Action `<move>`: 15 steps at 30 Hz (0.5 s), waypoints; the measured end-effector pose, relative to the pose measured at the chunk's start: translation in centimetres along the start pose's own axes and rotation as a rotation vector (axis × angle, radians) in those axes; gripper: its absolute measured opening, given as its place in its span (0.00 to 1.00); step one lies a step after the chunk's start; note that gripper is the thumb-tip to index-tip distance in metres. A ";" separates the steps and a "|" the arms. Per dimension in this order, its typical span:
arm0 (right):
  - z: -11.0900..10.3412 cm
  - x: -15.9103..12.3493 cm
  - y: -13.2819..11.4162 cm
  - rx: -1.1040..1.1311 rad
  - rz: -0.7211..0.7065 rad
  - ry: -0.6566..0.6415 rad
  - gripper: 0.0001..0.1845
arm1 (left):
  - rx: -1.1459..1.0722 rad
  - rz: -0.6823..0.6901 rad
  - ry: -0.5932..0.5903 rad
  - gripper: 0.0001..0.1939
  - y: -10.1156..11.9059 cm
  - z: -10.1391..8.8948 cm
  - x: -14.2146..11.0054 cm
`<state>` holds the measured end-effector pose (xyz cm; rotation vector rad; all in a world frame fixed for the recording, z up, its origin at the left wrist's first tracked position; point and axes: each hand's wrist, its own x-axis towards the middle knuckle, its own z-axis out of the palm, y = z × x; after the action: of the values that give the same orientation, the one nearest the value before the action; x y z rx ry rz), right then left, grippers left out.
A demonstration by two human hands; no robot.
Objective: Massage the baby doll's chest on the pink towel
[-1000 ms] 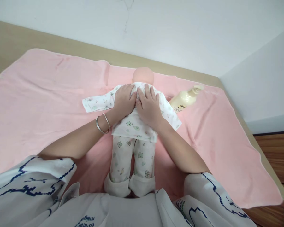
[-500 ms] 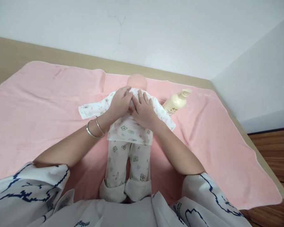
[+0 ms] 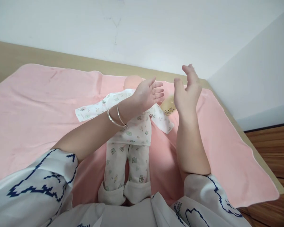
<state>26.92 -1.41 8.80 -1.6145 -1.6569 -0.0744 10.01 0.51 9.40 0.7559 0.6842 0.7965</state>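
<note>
A baby doll lies on the pink blanket, dressed in a white printed top (image 3: 130, 135) and matching trousers (image 3: 134, 164) with turned-up cuffs. Its smooth head (image 3: 132, 82) shows at the far end, partly behind my left hand (image 3: 147, 95). That hand is raised over the doll's upper body, palm turned and fingers apart, with nothing in it. Farther right, my right hand (image 3: 188, 93) is lifted with thumb and fingers apart. It covers the upper part of a cream pump bottle (image 3: 168, 105) lying beside the doll's sleeve; whether the two touch I cannot tell.
The pink blanket (image 3: 42, 119) spreads over a light wooden tabletop (image 3: 61, 58). A white wall (image 3: 142, 34) stands behind the table, and another wall meets it at the right. Brown wood (image 3: 272, 151) shows below the table's right edge.
Both hands have left the doll's top, where they lay flat. The right hand has moved up and right to the bottle; the left has lifted and moved right with its palm turned.
</note>
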 end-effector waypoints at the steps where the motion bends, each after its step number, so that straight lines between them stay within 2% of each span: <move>1: 0.0 0.2 0.4 -0.053 0.012 -0.010 0.32 | -0.049 -0.027 -0.011 0.38 0.1 0.2 0.4; 5: 0.3 0.6 0.1 -0.219 0.016 -0.122 0.32 | -0.181 -0.086 -0.058 0.37 0.2 0.9 1.3; 9: -0.1 0.2 -1.4 -0.247 0.007 -0.224 0.36 | -0.228 -0.098 -0.150 0.38 0.1 1.9 1.5; 15: -0.5 0.7 -1.5 -0.178 0.094 -0.226 0.41 | -0.230 -0.107 -0.201 0.36 0.4 3.0 1.0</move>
<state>25.95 -1.39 10.28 -1.8910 -1.7825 0.0093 12.67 0.54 11.09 0.5763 0.4398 0.6776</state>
